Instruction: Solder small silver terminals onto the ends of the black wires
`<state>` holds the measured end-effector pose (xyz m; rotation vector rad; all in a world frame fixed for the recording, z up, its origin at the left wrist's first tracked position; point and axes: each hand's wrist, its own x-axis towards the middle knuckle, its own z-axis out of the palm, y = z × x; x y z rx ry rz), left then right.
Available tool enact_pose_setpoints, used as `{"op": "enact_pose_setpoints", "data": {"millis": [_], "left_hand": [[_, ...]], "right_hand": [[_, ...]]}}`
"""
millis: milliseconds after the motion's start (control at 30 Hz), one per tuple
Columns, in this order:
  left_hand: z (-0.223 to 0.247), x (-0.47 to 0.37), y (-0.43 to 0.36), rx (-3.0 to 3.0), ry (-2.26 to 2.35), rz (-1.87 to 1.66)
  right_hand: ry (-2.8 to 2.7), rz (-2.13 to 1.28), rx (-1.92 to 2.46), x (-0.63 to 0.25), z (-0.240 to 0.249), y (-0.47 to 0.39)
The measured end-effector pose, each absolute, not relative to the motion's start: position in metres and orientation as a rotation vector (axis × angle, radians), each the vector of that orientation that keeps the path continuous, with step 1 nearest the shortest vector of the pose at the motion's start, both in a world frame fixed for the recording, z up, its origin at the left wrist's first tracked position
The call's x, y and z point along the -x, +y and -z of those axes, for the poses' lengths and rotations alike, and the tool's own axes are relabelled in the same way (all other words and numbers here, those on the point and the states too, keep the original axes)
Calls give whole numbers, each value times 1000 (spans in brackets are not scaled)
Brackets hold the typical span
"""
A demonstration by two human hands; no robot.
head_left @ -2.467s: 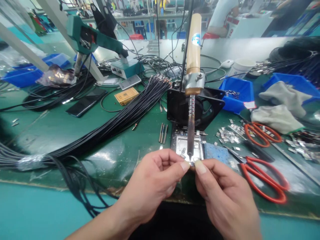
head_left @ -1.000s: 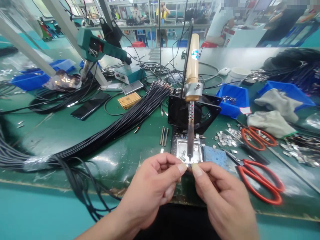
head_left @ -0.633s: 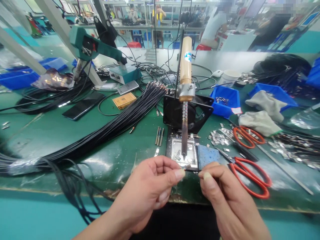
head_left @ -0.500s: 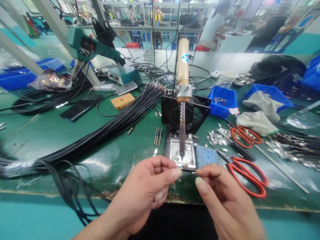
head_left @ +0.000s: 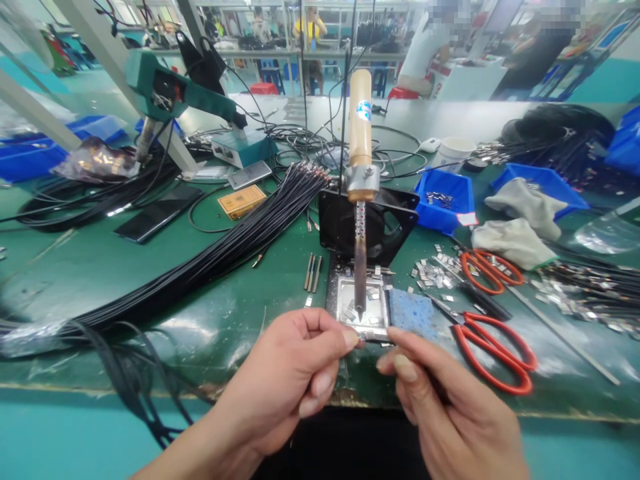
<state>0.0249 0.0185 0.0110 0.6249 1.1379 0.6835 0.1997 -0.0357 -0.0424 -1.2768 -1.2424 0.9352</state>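
My left hand (head_left: 305, 363) is closed in a pinch between thumb and index finger. A small metal piece (head_left: 369, 335) juts from its fingertips; its exact kind is too small to tell. My right hand (head_left: 443, 393) is just to the right, its index finger reaching toward that piece and its thumb pressed to another finger. Whatever it may hold is hidden. Beyond the fingertips lies a shallow metal tray (head_left: 342, 293) with small silvery pieces in it. Over the tray, a soldering iron (head_left: 361, 127) is clamped upright, tip down. A blue sponge (head_left: 413, 312) borders the tray.
Red-handled scissors (head_left: 500, 350) and another pair (head_left: 490, 270) lie at right near loose metal tabs (head_left: 434, 270). A bundle of black cables (head_left: 215, 257) crosses the left side. A black fan (head_left: 333, 223) stands behind the tray, blue bins (head_left: 445, 200) and gloves (head_left: 515, 243) at back right.
The right hand's fingers have moved left, nearer the left fingertips, and its thumb has come against another finger. The left hand keeps its pinch. The whole view has shifted slightly.
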Motion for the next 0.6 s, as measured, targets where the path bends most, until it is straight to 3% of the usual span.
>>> {"op": "enact_pose_setpoints", "data": {"millis": [300, 600], "left_hand": [[-13, -27, 23, -627, 1149, -683], [-14, -27, 23, -636, 1155, -704]], "right_hand": [[-1563, -502, 1331, -200, 29, -24], [-1484, -638, 1292, -190, 35, -23]]}}
